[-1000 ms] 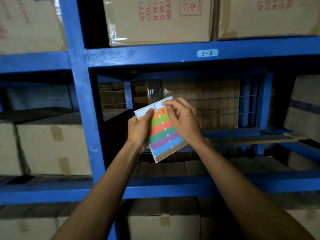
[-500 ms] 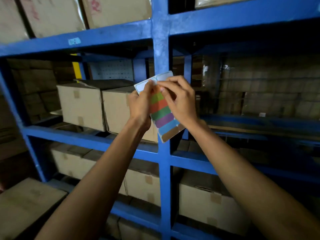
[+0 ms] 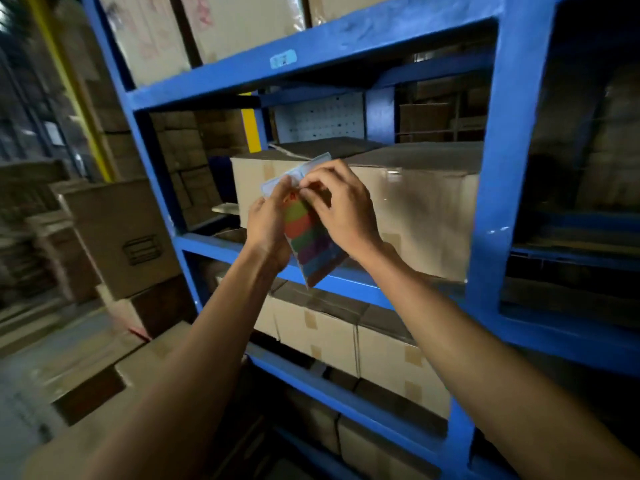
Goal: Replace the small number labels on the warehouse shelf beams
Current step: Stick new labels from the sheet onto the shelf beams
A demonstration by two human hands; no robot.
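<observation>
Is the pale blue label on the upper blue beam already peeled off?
No, the pale blue label sits stuck on the upper blue beam.

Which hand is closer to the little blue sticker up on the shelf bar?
Left, barely. The left hand is right below the beam label; the right hand sits below and further right. Both hold the sticker sheet.

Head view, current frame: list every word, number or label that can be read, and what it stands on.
Nothing can be read for certain.
Light-blue label on the upper blue beam: has dark marks, too blurred to read.
Reddish print on the top-shelf cartons: faint and smeared, unreadable.
Sticker sheet held by the left hand and right hand: a red mark near the fingers, unreadable.
</observation>
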